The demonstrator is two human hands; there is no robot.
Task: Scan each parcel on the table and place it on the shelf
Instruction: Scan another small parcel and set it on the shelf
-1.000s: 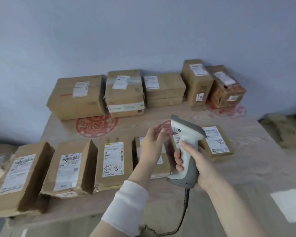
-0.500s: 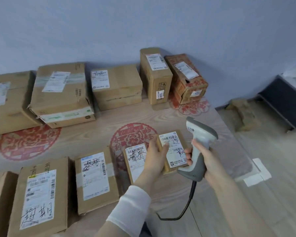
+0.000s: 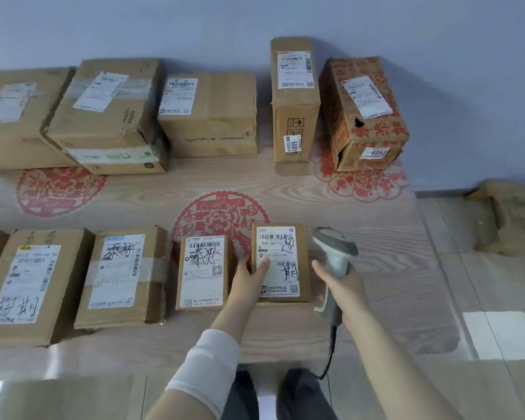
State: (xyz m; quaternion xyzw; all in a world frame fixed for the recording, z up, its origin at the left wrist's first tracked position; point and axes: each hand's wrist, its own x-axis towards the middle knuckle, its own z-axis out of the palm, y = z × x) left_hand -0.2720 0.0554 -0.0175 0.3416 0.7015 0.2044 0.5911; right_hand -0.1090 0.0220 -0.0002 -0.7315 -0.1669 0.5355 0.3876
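Observation:
A small cardboard parcel (image 3: pixel 285 247) with a white barcode label lies flat at the right end of the front row on the wooden table (image 3: pixel 382 268). My left hand (image 3: pixel 249 277) grips its left edge, thumb on the label and fingers down in the gap beside the neighbouring parcel (image 3: pixel 203 271). Just right of the parcel, my right hand (image 3: pixel 338 283) holds a grey-and-white corded barcode scanner (image 3: pixel 335 250), head tilted toward the label. More front-row parcels (image 3: pixel 122 277) lie to the left. Larger boxes (image 3: pixel 212 113) line the back against the wall.
A tall box (image 3: pixel 294 98) and a red-printed box (image 3: pixel 364 110) stand at the back right. The table ends at the right, near 1500 px. Beyond it on the tiled floor lie a crumpled brown bundle (image 3: pixel 503 219) and a white patch (image 3: pixel 494 334). No shelf is in view.
The view has swung right and down across the table. My left hand went from hovering above the front row to gripping the rightmost small parcel. The scanner dropped beside that parcel.

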